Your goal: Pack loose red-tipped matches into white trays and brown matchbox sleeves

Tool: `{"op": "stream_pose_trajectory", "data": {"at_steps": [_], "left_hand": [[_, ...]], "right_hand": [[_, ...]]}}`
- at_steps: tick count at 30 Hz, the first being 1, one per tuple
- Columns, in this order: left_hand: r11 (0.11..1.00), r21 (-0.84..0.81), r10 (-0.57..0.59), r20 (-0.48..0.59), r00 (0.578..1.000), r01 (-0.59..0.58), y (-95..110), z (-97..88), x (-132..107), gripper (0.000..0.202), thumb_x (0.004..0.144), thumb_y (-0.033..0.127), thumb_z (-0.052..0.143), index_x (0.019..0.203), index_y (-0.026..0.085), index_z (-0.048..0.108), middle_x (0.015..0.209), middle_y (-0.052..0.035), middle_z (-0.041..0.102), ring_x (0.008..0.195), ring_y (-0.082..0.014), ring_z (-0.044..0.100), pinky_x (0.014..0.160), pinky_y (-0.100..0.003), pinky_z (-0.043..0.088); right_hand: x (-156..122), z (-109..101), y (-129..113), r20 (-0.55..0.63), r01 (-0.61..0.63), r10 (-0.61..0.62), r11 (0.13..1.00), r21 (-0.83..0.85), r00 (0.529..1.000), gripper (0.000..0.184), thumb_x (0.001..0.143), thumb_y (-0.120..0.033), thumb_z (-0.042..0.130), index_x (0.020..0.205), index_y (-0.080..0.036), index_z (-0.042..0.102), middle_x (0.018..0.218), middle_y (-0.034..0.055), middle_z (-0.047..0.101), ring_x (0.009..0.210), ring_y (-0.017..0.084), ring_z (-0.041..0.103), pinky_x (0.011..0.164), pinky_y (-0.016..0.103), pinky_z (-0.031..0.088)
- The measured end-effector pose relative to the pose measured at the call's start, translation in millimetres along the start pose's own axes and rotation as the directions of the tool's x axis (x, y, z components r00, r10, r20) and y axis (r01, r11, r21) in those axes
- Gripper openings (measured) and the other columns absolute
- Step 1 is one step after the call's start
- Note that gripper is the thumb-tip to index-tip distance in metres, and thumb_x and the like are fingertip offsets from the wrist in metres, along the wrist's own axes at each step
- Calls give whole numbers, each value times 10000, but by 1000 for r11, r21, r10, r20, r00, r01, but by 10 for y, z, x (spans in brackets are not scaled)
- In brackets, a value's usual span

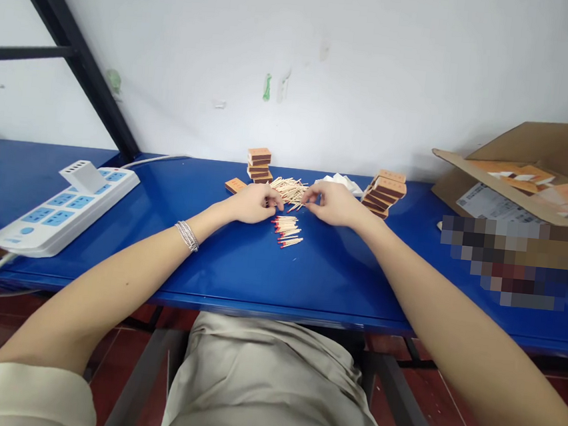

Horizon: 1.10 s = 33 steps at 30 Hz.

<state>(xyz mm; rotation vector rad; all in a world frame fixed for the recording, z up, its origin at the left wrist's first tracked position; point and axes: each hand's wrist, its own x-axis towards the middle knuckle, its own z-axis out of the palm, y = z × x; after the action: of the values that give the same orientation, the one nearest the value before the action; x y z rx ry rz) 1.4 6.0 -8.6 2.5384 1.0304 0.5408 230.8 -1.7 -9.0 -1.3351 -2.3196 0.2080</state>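
Observation:
A loose heap of matches point(290, 190) lies on the blue table between my two hands. My left hand point(253, 203) is at the heap's left edge, fingers curled and thumb close to the index finger. At the right edge, the thumb and fingers of my right hand point(334, 203) are pinched together against the match ends. Whether either hand grips a match is too small to tell. Nearer to me, a small row of matches point(287, 230) lies with its red heads to the left. A single matchbox point(235, 185) lies flat behind my left hand.
Matchboxes stand in a left stack point(259, 160) and a leaning right stack point(387, 188). White pieces point(343, 180) lie behind my right hand. A power strip point(71, 209) is at left; an open cardboard box point(512, 188) holding matchboxes is at right. The wall point(294, 107) borders the table's back.

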Motion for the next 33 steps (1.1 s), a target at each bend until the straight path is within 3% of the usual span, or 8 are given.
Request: {"op": "stream_pose_trajectory", "data": {"at_steps": [6,20,33], "left_hand": [[998,-29,55,14,998,-55,8,4,-11,267,725,117,545,913,149,732,839,-37,664,601,-79,500,580,-203,400],[999,-30,35,41,999,-34,41,-12,-16,269,722,103,545,903,155,736,804,-23,653,592,-77,497,587,-206,402],[1000,-25,2,26,1000,-2,29,-26,0,285,683,76,540,886,142,729,795,-30,666,588,-82,513,587,-215,413]], "right_hand": [[31,38,108,9,5,-4,994,-113,1000,206,749,-177,589,921,-160,700,821,51,648,726,172,558,685,274,393],[25,5,6,64,-21,39,966,-259,997,182,842,-163,472,880,-158,650,939,111,618,833,212,563,745,303,397],[-20,-44,-120,20,-58,63,983,-177,998,139,797,-147,532,820,-158,669,900,90,694,824,213,598,735,292,413]]}}
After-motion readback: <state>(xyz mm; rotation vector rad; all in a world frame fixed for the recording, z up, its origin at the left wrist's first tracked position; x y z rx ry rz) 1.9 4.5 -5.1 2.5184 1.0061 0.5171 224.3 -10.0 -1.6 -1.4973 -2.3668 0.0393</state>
